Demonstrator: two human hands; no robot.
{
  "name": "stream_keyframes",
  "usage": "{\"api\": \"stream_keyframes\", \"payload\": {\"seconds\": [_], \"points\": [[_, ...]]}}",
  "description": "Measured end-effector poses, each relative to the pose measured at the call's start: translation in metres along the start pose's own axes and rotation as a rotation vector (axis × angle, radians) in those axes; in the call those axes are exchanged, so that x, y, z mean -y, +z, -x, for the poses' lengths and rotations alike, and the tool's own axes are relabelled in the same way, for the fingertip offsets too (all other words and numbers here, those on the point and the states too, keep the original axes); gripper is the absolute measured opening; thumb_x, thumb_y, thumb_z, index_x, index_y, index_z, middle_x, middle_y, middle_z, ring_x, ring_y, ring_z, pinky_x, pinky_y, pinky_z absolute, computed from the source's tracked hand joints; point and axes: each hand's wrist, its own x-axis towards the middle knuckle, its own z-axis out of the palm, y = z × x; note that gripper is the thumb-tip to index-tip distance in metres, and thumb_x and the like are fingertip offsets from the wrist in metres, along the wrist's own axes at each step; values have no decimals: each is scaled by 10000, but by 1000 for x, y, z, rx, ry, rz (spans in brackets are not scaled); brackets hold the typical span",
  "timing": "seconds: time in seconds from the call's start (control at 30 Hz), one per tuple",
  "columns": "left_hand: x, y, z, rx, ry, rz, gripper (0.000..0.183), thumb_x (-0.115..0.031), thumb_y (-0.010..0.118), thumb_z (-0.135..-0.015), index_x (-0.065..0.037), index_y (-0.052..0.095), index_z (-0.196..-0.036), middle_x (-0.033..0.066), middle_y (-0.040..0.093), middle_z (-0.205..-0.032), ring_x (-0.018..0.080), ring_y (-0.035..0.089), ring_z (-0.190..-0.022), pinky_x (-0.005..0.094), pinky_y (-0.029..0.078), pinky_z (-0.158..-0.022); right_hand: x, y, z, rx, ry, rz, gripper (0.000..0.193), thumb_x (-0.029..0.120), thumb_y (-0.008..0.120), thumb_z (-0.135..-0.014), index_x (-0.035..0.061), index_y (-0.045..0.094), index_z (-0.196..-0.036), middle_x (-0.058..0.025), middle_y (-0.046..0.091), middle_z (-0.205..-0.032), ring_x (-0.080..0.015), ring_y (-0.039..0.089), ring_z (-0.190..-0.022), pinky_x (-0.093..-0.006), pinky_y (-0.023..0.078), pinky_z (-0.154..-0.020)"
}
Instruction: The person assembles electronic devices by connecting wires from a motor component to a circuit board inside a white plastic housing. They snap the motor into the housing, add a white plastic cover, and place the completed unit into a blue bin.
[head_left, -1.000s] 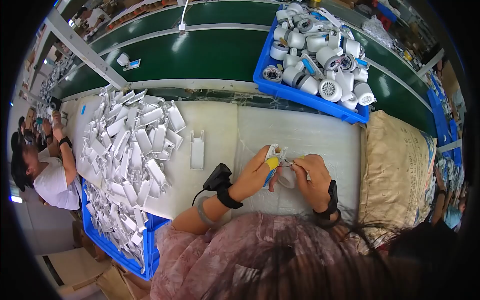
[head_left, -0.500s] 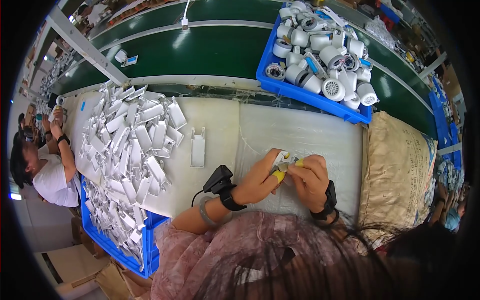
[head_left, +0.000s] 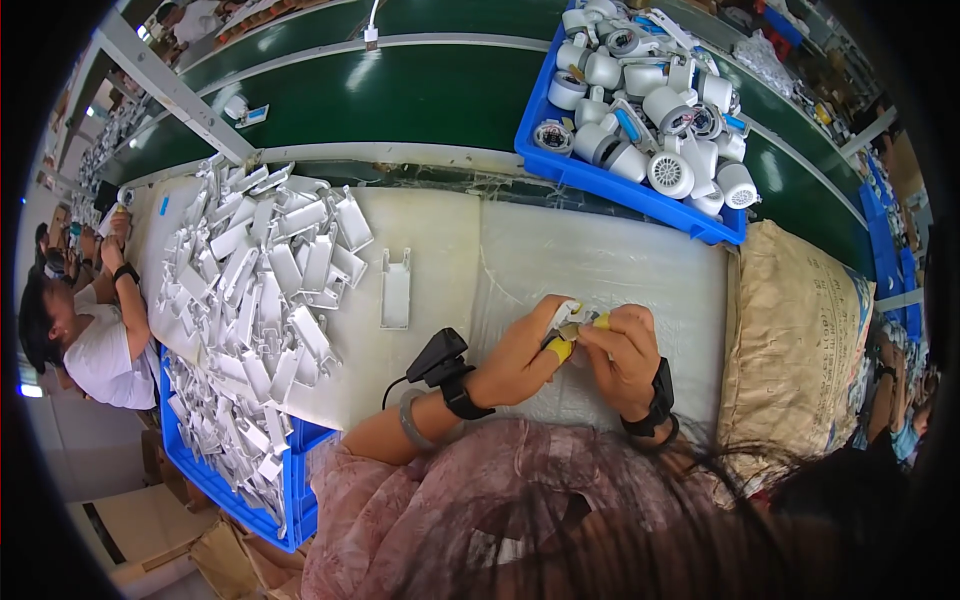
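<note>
My left hand [head_left: 522,352] is closed around a small white plastic piece [head_left: 568,309], held above the covered table just in front of me. Opposite it, my right hand [head_left: 622,358] pinches at the same piece, thumb and forefinger pressed together. Yellow patches that look like finger covers show at the fingertips of both hands. The fingers hide much of the piece, so its full shape does not show. Left of my hands, a single white channel-shaped plastic part [head_left: 395,289] lies apart on the table. Beyond it is a heap of similar parts [head_left: 265,265].
A blue bin [head_left: 300,490] full of white parts stands at the table's left edge. Far right, a blue tray [head_left: 630,205] holds white round-headed assemblies beside a green conveyor [head_left: 430,105]. A brown sack [head_left: 790,340] stands at right. Another person [head_left: 105,345] works at far left.
Both hands stay in place, with only a slight shift of the fingers around the small white piece. The surrounding parts have not visibly moved.
</note>
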Motion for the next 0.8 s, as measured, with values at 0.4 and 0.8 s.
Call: {"api": "stream_keyframes", "payload": {"seconds": [0.4,0.8], "points": [[4,-2,3,20,193,-53,429,-51,489,-870,38,402,-1280,194,576,-1046,317,593,-888,361,473,-786,2,-2,-2,38,47,9,273,-18,773,-649,82,683,-887,-36,570,-821,-226,537,-746,-341,411,-765],[10,5,3,-40,25,-102,434,20,439,-892,45,389,-1322,208,582,-1082,294,618,-916,355,490,-792,4,-3,-5,60,40,18,237,-7,762,-667,71,682,-875,-34,570,-788,-210,532,-707,-363,403,-798]]}}
